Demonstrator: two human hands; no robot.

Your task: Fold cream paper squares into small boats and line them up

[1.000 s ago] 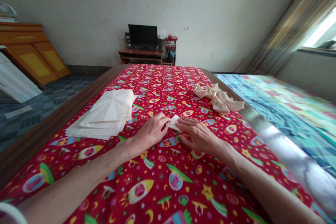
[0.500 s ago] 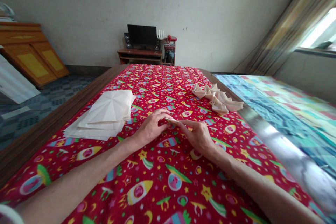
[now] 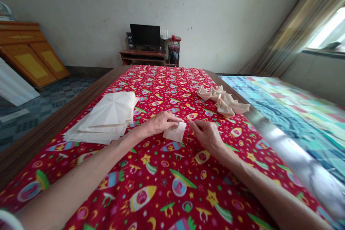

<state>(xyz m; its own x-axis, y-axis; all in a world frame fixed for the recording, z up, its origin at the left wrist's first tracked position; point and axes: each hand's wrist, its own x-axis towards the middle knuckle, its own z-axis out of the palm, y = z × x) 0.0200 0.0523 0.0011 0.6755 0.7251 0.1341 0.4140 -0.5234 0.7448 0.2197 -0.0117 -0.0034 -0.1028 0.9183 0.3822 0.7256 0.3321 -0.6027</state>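
A small folded square of cream paper [image 3: 175, 133] hangs over the middle of the red patterned cloth. My left hand [image 3: 163, 122] pinches its upper edge between thumb and fingers. Just right of the paper, my right hand [image 3: 207, 133] has thumb and forefinger drawn together. Its fingertips sit close to the paper's upper right corner, with a slight gap showing. To the left lies a stack of creased cream paper sheets [image 3: 110, 109]. Several folded paper pieces with pointed tips [image 3: 225, 104] stand in a cluster at the right.
The red cloth [image 3: 161, 90] covers a dark wooden table [image 3: 94, 86]. A bed with a blue checked cover [image 3: 258, 115] adjoins on the right. Beyond the table's far end stands a desk [image 3: 144, 54] with a monitor [image 3: 145, 35]. An orange cabinet [image 3: 32, 54] is at the left.
The folded paper has turned from edge-on to show its flat square face, hanging from my left hand. My right fingers have come off it and moved slightly right.
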